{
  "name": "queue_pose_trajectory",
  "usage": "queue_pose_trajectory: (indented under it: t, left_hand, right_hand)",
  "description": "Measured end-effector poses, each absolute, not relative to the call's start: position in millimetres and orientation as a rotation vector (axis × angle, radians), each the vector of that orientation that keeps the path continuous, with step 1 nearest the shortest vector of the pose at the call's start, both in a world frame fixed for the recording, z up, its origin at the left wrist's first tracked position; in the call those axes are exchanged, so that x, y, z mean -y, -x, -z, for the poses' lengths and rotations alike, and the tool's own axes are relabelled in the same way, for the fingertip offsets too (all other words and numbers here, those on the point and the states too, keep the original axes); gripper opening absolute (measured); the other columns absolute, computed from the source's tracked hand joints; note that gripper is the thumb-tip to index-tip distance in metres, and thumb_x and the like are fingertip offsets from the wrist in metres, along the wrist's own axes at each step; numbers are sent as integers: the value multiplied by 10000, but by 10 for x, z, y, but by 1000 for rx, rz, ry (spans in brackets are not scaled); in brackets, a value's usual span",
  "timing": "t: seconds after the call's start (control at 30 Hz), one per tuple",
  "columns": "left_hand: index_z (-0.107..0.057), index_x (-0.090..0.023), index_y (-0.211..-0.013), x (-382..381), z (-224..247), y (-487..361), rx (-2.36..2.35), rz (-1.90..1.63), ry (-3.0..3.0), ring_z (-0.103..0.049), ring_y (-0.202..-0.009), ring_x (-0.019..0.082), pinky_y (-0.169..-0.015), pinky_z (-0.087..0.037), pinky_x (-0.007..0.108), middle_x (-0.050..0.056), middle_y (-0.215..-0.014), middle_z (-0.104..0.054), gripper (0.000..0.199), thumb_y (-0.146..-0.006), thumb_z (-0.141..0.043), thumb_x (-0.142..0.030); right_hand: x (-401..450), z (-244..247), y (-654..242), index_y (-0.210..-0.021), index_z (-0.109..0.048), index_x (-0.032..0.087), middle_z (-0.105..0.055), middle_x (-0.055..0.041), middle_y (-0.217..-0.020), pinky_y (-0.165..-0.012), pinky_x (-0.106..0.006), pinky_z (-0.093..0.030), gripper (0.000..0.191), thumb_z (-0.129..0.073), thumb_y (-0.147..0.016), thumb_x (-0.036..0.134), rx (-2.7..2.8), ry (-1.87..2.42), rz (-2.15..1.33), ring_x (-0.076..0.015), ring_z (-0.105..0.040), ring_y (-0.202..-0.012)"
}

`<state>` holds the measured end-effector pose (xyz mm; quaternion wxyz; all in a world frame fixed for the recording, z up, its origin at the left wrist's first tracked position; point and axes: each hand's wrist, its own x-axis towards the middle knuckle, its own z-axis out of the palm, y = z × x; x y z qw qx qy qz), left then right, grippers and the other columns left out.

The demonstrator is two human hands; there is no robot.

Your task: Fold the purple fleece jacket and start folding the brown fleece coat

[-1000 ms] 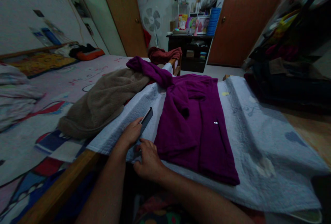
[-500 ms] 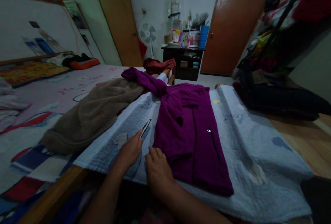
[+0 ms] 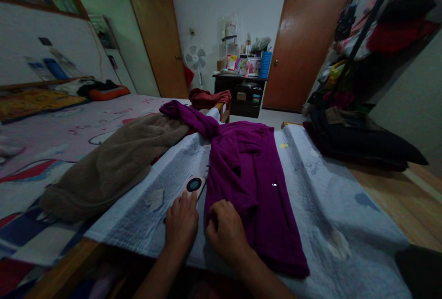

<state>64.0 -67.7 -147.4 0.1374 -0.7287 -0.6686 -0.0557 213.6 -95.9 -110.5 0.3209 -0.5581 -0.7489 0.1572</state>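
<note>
A purple fleece jacket [image 3: 255, 197] lies on the light blue quilted cover, its zipped pocket facing up. One sleeve is folded over its front, and the other stretches toward the far left. Beside its left edge a smartphone [image 3: 195, 185] rests back up on the cover, the round camera ring showing. The fingers of my left hand [image 3: 181, 220] lie stretched over the lower part of the phone and hide it. Curled at the jacket's left edge, my right hand [image 3: 228, 230] has its fingers closed on the purple cloth; the fingertips are partly hidden.
A brown plush garment [image 3: 117, 165] lies left of the jacket, toward the bed [image 3: 113, 112]. Folded dark clothes [image 3: 359, 140] are stacked on a wooden surface [image 3: 390, 188] at the right. Behind stand a fan [image 3: 196, 57] and a dark cabinet [image 3: 238, 105].
The smartphone, held up on edge before, now lies flat under my left hand. My right hand has moved right, from the cover onto the jacket's edge. The camera view has tilted up slightly.
</note>
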Motion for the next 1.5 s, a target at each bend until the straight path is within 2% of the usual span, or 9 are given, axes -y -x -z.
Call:
queue_pose_trajectory:
  t: [0.13,0.4,0.6,0.77,0.93,1.13,1.23,1.37,1.5]
  left_hand:
    - [-555,-168,-1333,689,1517,-661,1931,131,2081,-478,-1195,334,-884,-449,454,183,-1369,-510,449,-910,-412,-121]
    - [-544,-205,-1340,647,1467,-583,1941,110,2175,-461,-1203,310,-892,-448,438,150,-1370,-506,428,-924,-445,-194]
    - [-559,-199,-1315,612,1437,-531,1969,140,2200,-463,-1208,300,-925,-444,435,135,-1352,-528,412,-923,-440,-240]
    - [-493,-123,-1372,536,1485,-421,1997,216,2147,-479,-1198,341,-970,-419,472,188,-1339,-504,544,-873,-495,-338]
    - [-432,-88,-1404,481,1525,-363,2021,246,2179,-529,-1152,322,-931,-447,434,206,-1346,-492,593,-871,-463,-348]
    - [-460,-86,-1385,473,1611,-311,2031,213,2165,-513,-1180,333,-941,-437,450,199,-1361,-496,593,-864,-444,-368]
    - [-496,-91,-1360,475,1601,-282,2019,214,2193,-508,-1180,339,-941,-436,466,198,-1349,-513,575,-865,-431,-375]
    - [-549,-153,-1310,420,1364,-420,1970,356,2178,-456,-1232,344,-983,-400,513,164,-1358,-521,515,-866,-434,-386]
    - [-552,-178,-1307,267,908,-903,1736,550,2366,-416,-1283,317,-1075,-326,492,132,-1371,-527,476,-864,-481,-335]
  right_hand:
    - [955,1076,-2151,-865,-557,193,-586,-25,-884,-810,-296,-390,238,-510,-707,20,1895,1338,-486,-175,-510,-875]
    - [1022,1106,-2101,-974,-598,179,-629,-64,-1002,-906,-324,-410,189,-547,-801,121,2266,1298,-607,-199,-541,-961]
    - [1005,740,-2402,-1090,-596,198,-647,-27,-1066,-912,-238,-423,271,-531,-836,129,2200,1127,-784,-141,-576,-1005]
    - [845,579,-2948,-1103,-602,205,-656,-45,-1078,-926,-295,-444,264,-505,-862,158,1984,1333,-615,-165,-595,-1019]
    - [601,806,-3568,-1072,-617,178,-648,-88,-1109,-976,-357,-440,262,-490,-843,173,1930,1580,-328,-206,-584,-1069]
    - [378,1304,-3865,-1260,-564,85,-529,-181,-1368,-1092,-432,-347,410,-490,-881,222,1871,1916,31,-269,-449,-1300]
    - [363,1489,-3833,-1298,-553,90,-476,-170,-1432,-1112,-468,-305,434,-490,-905,264,1910,2022,72,-296,-367,-1368]
    - [384,1569,-3783,-1315,-558,129,-462,-131,-1455,-1116,-477,-288,431,-465,-924,287,1940,2047,90,-301,-325,-1393]
    - [388,1571,-3788,-1319,-558,120,-465,-120,-1455,-1119,-468,-284,440,-458,-924,287,1941,2051,95,-304,-328,-1389]
